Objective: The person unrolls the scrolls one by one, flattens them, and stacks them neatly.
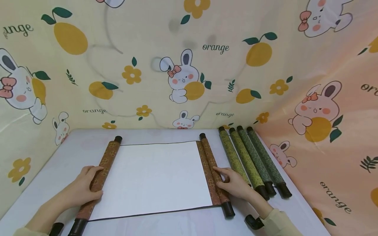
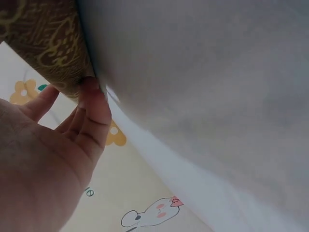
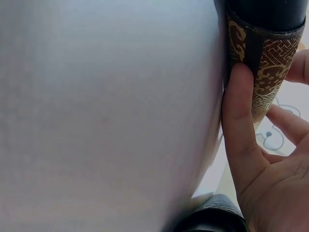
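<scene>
Scroll [image 1: 153, 178] unrolled flat on table [image 1: 73, 144] | we see left hand [image 1: 84, 186] curled round left roller [image 1: 101, 173] | right hand [image 1: 233, 183] fingers pressed on right roller [image 1: 211, 164] | 4 rolled scrolls [image 1: 254, 160] just beside.

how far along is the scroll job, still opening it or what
Done: the brown scroll lies open, its blank white sheet flat on the table. In hand: the left hand grips the left roller; the right hand rests on the right roller. Left, likely: four rolled green scrolls lie untouched beside it.
</scene>
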Tool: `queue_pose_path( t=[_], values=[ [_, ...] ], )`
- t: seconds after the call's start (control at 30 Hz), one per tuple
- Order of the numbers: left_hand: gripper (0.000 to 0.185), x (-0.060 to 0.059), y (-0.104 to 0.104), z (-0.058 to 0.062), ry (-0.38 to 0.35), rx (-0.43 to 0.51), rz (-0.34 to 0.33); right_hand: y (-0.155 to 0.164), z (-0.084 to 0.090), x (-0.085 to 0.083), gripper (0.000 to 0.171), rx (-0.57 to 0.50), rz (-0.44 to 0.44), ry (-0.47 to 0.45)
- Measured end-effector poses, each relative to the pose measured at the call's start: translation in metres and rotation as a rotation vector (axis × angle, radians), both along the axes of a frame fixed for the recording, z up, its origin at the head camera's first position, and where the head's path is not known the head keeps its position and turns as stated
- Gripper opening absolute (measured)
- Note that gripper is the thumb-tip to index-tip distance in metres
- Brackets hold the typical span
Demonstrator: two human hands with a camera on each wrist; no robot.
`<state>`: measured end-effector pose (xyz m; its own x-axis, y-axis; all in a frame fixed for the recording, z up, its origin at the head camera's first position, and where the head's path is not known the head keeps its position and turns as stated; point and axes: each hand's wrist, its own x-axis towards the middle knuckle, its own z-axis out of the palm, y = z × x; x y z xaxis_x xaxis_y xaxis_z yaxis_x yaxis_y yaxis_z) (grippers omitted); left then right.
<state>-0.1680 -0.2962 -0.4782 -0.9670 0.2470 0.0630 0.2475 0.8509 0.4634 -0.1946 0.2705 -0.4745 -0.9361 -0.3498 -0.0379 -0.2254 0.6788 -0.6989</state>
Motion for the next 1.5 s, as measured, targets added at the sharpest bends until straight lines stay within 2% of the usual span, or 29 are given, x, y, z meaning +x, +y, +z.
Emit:
queue_pose_path(
  t=[0.23,0.43,0.83,1.13,1.23,1.4,1.5],
  values=[
    [0.091,0.0,-0.009,0.001,-0.029,0.015,0.022,0.0,-0.001,0.0,0.061,-0.001,0.0,0.002],
    [0.084,0.003,-0.016,-0.001,0.003,0.006,0.019,0.0,0.0,-0.001,0.062,-0.006,0.001,-0.006],
    [0.054,0.009,-0.035,0.0,-0.039,0.024,0.023,0.001,-0.002,-0.002,0.062,-0.03,0.007,-0.01],
    [0.052,0.013,-0.047,0.002,0.001,-0.012,0.07,0.001,-0.002,0.0,0.064,-0.026,-0.002,-0.023],
    [0.054,0.015,-0.049,0.002,0.003,-0.031,0.092,0.001,-0.001,0.0,0.064,-0.024,-0.002,-0.019],
    [0.08,0.016,-0.054,0.003,-0.009,-0.072,0.14,0.001,-0.001,-0.001,0.064,-0.026,0.002,-0.014],
    [0.089,0.017,-0.056,0.001,-0.014,-0.078,0.152,0.002,-0.001,-0.001,0.064,-0.029,0.002,-0.017]
  ],
)
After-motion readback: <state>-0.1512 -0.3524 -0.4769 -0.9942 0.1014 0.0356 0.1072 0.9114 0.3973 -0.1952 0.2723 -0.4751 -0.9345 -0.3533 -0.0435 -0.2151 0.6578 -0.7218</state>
